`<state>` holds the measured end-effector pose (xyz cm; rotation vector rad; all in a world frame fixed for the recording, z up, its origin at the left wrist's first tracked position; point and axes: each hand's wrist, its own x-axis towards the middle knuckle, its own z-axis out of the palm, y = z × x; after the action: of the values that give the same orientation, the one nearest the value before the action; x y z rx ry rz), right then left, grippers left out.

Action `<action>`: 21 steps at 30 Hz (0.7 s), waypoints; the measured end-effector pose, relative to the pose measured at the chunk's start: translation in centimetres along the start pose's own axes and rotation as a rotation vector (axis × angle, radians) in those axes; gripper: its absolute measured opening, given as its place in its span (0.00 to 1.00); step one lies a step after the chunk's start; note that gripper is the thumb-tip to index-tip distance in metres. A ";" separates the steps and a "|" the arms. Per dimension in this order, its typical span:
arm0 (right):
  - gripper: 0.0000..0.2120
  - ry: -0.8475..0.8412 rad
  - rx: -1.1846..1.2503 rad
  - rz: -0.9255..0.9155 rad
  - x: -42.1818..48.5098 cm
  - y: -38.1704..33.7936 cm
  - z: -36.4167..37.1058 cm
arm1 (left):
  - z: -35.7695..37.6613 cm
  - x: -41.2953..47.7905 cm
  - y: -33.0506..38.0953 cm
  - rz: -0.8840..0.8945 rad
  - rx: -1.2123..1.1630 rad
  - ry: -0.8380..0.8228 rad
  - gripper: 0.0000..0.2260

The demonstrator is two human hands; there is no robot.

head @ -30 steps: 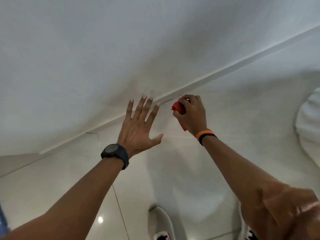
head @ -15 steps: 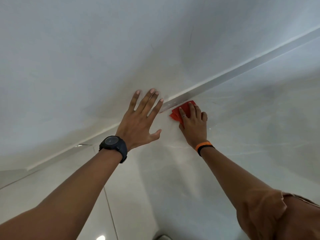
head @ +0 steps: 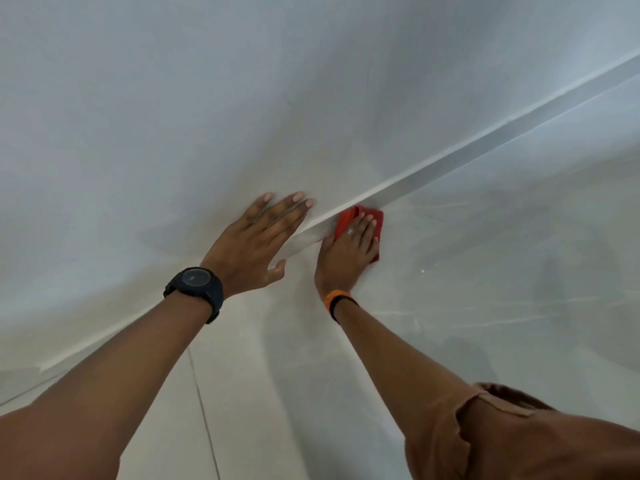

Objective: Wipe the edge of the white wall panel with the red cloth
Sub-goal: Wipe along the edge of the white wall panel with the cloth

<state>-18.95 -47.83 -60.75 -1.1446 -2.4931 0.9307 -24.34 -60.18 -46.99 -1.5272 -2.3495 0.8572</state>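
Against panel edge (head: 450,157), right hand (head: 349,252) flat on red cloth (head: 375,220)

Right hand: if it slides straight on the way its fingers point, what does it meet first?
The right hand, flat on the red cloth, points at the panel edge just past its fingertips. That edge strip looks like the first contact, though depth is hard to judge.

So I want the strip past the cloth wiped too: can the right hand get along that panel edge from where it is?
Probably yes. The right hand presses the red cloth flat against the panel edge, and nothing lies on that edge further up right; the left hand rests on the other side.
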 end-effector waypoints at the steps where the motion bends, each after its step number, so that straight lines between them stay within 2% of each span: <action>1: 0.28 -0.014 -0.054 -0.098 -0.9 1.0 0.1 | 0.1 0.0 -0.2 0.022 0.028 -0.001 0.43; 3: 0.28 -0.058 -0.121 -0.332 -2.6 3.1 0.5 | 0.4 -0.1 -0.5 0.062 0.108 -0.010 0.44; 5: 0.28 -0.088 -0.125 -0.479 -2.5 4.8 0.6 | 0.4 0.0 -0.4 0.099 0.185 -0.032 0.45; 6: 0.29 -0.092 -0.139 -0.477 -1.8 5.5 0.4 | 0.5 0.1 -0.4 0.115 0.211 -0.042 0.45; 10: 0.28 -0.057 -0.211 -0.227 2.3 6.0 -0.6 | 0.9 0.2 -0.5 0.126 0.244 -0.054 0.48; 14: 0.30 -0.061 -0.197 -0.246 0.4 4.0 0.3 | 1.1 -0.1 -0.1 0.120 0.325 -0.078 0.48; 16: 0.29 -0.082 -0.192 -0.343 -1.8 3.5 1.2 | 0.9 0.0 -0.2 0.128 0.343 -0.088 0.49; 18: 0.29 -0.096 -0.220 -0.526 -3.5 3.8 1.4 | 0.6 0.2 -0.4 0.147 0.367 -0.089 0.49; 20: 0.29 -0.092 -0.244 -0.711 -2.8 5.0 0.8 | 0.3 0.5 -0.5 0.171 0.387 -0.093 0.50; 21: 0.28 -0.087 -0.265 -0.740 -1.9 5.7 0.2 | 0.3 0.6 -0.5 0.176 0.396 -0.096 0.51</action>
<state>-14.43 -46.56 -64.42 -0.1620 -2.8185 0.4530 -25.09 -59.88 -47.02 -1.5607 -1.9637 1.3692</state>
